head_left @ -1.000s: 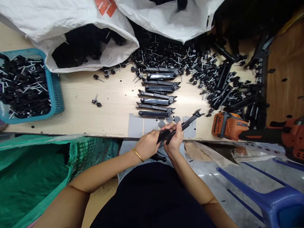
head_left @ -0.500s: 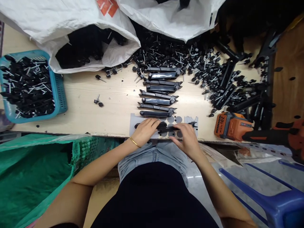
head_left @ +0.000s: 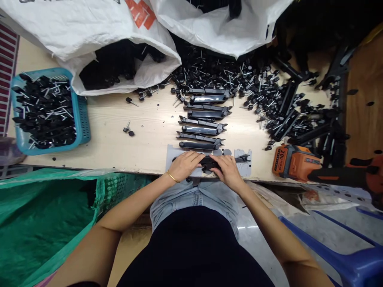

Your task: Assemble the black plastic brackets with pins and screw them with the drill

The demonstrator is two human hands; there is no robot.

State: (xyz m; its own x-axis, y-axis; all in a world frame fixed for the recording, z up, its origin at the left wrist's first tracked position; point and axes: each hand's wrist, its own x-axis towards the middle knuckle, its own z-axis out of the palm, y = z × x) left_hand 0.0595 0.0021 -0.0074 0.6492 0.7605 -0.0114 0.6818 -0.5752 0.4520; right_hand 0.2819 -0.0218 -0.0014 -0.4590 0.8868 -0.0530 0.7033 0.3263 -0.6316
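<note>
At the table's front edge my left hand is closed over the left part of a black plastic arm with a forked end. My right hand pinches the middle of the same arm, thumb and fingers close to my left fingertips. Small dark parts show between the hands, too covered to make out. Beneath lies a grey sheet with round marks. Just beyond it, several like black arms are lined up in a column, some with forked ends.
Black-headed screw knobs fill a blue basket at left and lie in a heap at the back. White sacks stand behind. On the right rests an orange cordless tool; a green sack hangs at lower left.
My right hand has moved left along the black arm, closing its thumb and fingers near my left hand. The view has shifted slightly, so the table things appear a little farther right and lower.
</note>
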